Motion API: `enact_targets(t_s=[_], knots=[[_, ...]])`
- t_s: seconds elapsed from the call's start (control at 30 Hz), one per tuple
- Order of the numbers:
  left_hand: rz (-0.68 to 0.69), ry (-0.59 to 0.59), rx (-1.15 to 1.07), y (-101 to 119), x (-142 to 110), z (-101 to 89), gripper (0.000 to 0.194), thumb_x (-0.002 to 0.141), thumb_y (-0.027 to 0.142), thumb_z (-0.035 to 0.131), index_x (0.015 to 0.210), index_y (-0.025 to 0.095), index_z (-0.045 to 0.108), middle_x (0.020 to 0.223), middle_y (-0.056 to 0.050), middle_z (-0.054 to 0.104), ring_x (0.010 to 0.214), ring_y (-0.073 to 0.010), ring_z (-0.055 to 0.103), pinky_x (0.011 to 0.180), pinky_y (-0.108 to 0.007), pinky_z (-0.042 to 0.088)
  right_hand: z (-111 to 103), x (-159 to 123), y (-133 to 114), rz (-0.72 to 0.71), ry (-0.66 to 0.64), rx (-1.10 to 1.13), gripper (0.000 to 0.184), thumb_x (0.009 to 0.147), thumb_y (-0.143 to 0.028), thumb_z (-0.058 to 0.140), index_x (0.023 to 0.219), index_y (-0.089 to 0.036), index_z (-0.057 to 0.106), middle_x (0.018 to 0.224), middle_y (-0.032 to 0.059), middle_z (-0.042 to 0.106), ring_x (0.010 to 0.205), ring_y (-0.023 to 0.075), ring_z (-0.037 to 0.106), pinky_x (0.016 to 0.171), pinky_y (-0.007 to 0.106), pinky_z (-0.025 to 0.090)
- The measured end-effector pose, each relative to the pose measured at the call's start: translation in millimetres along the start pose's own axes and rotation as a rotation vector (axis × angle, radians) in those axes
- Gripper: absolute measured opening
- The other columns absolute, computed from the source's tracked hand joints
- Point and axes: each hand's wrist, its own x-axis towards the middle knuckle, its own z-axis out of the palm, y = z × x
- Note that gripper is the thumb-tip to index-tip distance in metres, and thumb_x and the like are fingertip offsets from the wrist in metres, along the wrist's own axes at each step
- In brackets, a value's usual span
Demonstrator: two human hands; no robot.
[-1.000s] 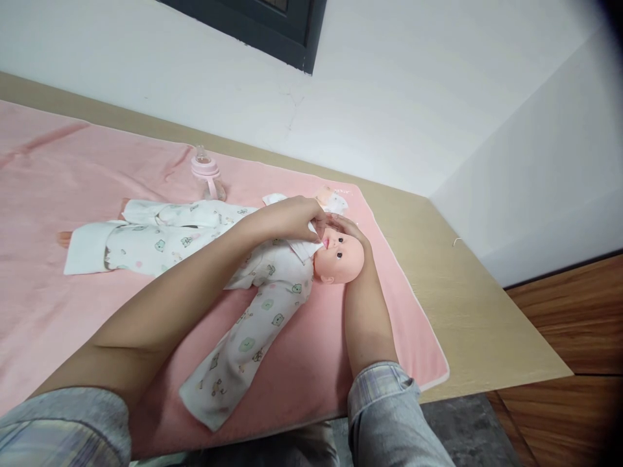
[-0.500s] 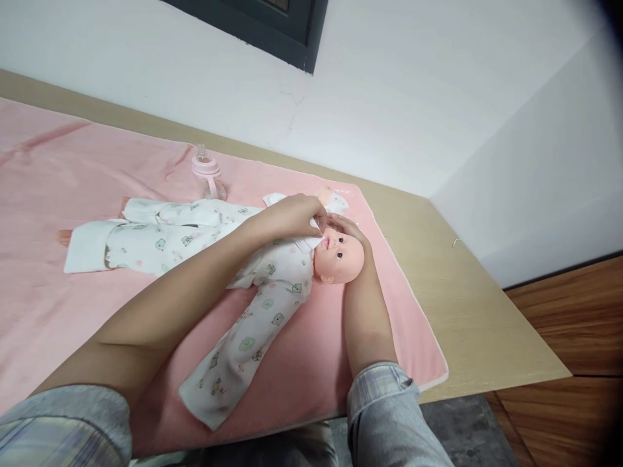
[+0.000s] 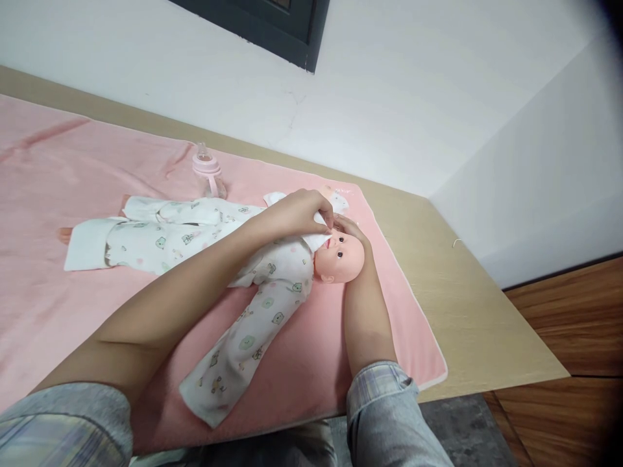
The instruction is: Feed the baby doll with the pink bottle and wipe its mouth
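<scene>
A baby doll [image 3: 338, 263] in white patterned clothes [image 3: 280, 272] lies on its back, its head to the right. My left hand [image 3: 307, 211] reaches across its chest and pinches a white cloth [image 3: 316, 241], whose corner touches the doll's mouth. Around the top and far side of the head curves my right hand [image 3: 349, 227], fingers extended and partly hidden; its wrist lies against the crown. The doll's near sleeve [image 3: 233, 357] spreads toward the front edge, with no hand showing at its cuff.
A pink-lidded baby bottle [image 3: 208, 172] stands beyond the doll's legs. Under everything is a pink blanket [image 3: 384, 311] on a wooden table [image 3: 467, 311]. A white wall [image 3: 389, 97] rises behind, and wood-grain panels [image 3: 574, 311] are at the right.
My left hand has shifted slightly right, drawing the white cloth's corner farther over the doll's mouth. My right hand and the doll's body stay nearly as they were.
</scene>
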Motion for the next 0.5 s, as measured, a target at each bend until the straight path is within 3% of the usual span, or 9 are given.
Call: enact_targets(t_s=[0.27, 0.5], knots=[[0.002, -0.108, -0.032, 8.6, -0.7, 5.5, 0.01, 0.079, 0.019, 0.07, 0.082, 0.022, 0.079, 0.082, 0.003, 0.075, 0.081, -0.0178, 0.067, 0.068, -0.027, 0.042, 4.6, -10.0, -15.3, -0.091, -0.076, -0.203, 0.023, 0.064, -0.017, 0.081, 0.083, -0.02, 0.069, 0.106, 0.0052, 0.076, 0.121, 0.0292, 0.063, 0.108, 0.042, 0.051], [-0.029, -0.056, -0.01, 6.7, 2.6, 7.3, 0.011, 0.079, 0.017, 0.069, 0.082, 0.021, 0.079, 0.084, 0.003, 0.076, 0.081, -0.0182, 0.067, 0.068, -0.027, 0.042, 2.6, -8.0, -10.5, -0.085, -0.106, -0.182, 0.019, 0.07, -0.025, 0.079, 0.085, -0.02, 0.068, 0.101, 0.0054, 0.077, 0.119, 0.0274, 0.064, 0.11, 0.044, 0.049]])
